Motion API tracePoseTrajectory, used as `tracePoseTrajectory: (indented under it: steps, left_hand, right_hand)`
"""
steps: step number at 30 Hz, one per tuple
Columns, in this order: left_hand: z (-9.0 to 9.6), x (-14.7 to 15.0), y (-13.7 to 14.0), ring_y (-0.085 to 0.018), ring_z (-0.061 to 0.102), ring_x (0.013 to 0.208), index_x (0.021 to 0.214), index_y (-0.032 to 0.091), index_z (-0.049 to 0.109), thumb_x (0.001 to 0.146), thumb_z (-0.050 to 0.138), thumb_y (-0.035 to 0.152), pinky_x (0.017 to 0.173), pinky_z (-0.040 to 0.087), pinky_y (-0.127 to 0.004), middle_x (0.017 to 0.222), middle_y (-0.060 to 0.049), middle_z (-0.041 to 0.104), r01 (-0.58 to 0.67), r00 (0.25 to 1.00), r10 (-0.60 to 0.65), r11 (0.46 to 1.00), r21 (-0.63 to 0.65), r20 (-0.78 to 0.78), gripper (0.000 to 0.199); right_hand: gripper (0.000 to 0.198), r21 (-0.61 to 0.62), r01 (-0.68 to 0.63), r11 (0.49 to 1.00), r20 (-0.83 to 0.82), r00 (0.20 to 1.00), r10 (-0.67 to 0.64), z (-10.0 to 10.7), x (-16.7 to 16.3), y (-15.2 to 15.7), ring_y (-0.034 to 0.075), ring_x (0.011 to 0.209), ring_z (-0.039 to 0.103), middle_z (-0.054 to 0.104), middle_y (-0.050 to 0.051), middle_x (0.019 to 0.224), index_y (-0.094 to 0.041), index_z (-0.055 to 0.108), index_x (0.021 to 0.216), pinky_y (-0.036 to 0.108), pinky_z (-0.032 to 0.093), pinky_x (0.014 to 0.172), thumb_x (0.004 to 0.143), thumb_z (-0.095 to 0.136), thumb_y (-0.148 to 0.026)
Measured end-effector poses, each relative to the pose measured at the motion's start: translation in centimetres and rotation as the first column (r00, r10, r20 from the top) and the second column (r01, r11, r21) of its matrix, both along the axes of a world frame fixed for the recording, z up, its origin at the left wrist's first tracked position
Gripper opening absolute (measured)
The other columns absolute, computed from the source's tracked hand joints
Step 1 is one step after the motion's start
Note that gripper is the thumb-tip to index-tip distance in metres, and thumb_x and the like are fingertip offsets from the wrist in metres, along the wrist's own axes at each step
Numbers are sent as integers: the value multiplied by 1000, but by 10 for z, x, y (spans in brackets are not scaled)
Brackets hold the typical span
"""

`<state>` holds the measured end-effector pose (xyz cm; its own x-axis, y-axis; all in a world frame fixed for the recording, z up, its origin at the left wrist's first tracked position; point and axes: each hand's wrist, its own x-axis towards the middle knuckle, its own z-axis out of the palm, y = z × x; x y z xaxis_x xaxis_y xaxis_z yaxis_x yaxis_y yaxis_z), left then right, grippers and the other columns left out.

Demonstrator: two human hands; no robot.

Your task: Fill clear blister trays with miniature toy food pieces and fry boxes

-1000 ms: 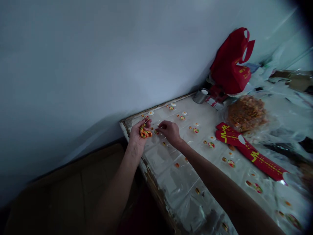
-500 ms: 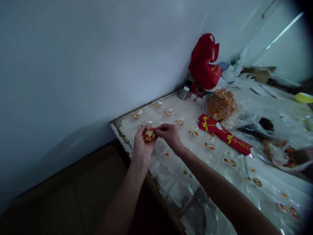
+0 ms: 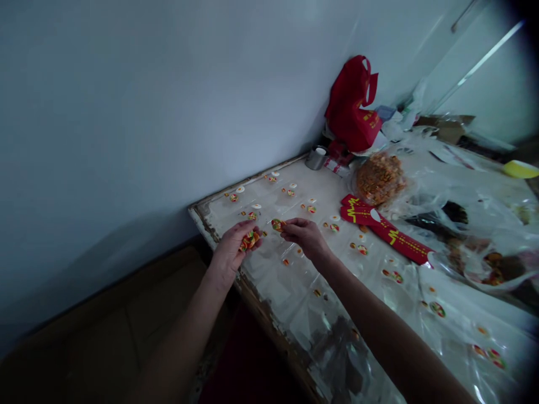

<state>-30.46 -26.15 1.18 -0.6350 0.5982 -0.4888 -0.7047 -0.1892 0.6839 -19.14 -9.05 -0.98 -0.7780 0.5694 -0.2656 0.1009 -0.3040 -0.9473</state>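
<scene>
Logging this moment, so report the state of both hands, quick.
Left hand: partly curled, holding a bunch of small multicoloured pieces.
Right hand: closed, pinching a small multicoloured piece.

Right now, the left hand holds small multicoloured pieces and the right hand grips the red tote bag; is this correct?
Not the red tote bag: the head view shows the right hand pinching a multicoloured piece. The left hand does hold small multicoloured pieces.
</scene>
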Motion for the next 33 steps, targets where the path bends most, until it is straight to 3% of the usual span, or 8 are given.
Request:
tracePoseTrajectory:
  steps: [6, 9, 11, 15, 17, 19, 24, 33]
  left_hand:
    - [-9, 7, 15, -14, 67, 63, 83, 16, 68, 66, 86, 26, 52, 53, -23, 77, -5, 70, 120, 968, -151, 980, -157, -202, 27]
    - [-10, -2, 3, -12, 65, 59, 83, 16, 67, 63, 87, 30, 48, 50, -20, 75, -2, 69, -33, 968, -10, 986, -166, -252, 31]
    - [-10, -7, -7, -10, 62, 55, 82, 16, 68, 60, 88, 33, 46, 47, -18, 73, -1, 69, -69, 954, 12, 982, -178, -301, 35]
    - [-9, -3, -15, -10, 61, 56, 84, 14, 71, 56, 90, 38, 45, 46, -18, 75, -2, 70, -4, 952, -65, 974, -226, -300, 42]
    - [-9, 4, -12, -11, 63, 58, 89, 15, 73, 57, 89, 39, 47, 48, -19, 78, -3, 72, 11, 956, -79, 972, -234, -284, 43]
    - [-8, 12, -5, -12, 65, 60, 91, 16, 74, 60, 88, 38, 50, 50, -21, 82, -4, 73, 37, 956, -99, 975, -219, -277, 41]
    - [0, 36, 21, -14, 66, 62, 91, 16, 75, 67, 85, 32, 51, 51, -22, 78, -6, 73, 172, 937, -213, 971, -164, -276, 31]
    - [-13, 44, 33, -16, 69, 69, 88, 11, 68, 71, 59, 5, 67, 60, -28, 78, -8, 71, 271, 949, -277, 961, 63, 151, 20]
  right_hand:
    - [32, -95, -74, 993, 25, 997, 77, 8, 0, -11, 15, 65, 67, 72, 5, 75, -17, 71, 77, 25, 55, 64, 59, 88, -37]
    - [26, 279, 27, 960, 58, 997, -45, -1, 4, -4, 18, 67, 67, 72, 5, 75, -17, 72, 79, 28, 53, 64, 69, 81, -39]
    - [15, 661, -70, 747, 118, 993, -12, -8, 8, -2, 19, 73, 66, 73, 6, 80, -18, 74, 82, 29, 50, 69, 79, 74, -33]
    - [20, 898, -437, 45, 423, 888, 182, -13, 12, -9, 22, 95, 63, 71, 11, 97, -18, 75, 91, 33, 45, 85, 87, 58, -10]
    - [28, 876, -480, -58, 479, 848, 228, -7, 13, -12, 24, 100, 61, 70, 11, 101, -18, 75, 98, 35, 44, 89, 85, 55, -3]
    - [32, 893, -434, 120, 401, 888, 226, 2, 15, -10, 22, 98, 62, 71, 9, 101, -19, 75, 105, 34, 45, 88, 86, 54, -3]
    - [36, 472, -208, 856, 123, 978, 170, 24, 31, 3, 15, 72, 63, 73, 5, 84, -16, 74, 108, 26, 49, 67, 83, 71, -42]
    - [25, 272, -128, 954, 345, 938, 27, -4, 91, 6, 11, 50, 55, 67, 1, 60, -16, 76, 81, 22, 40, 48, 64, 84, -33]
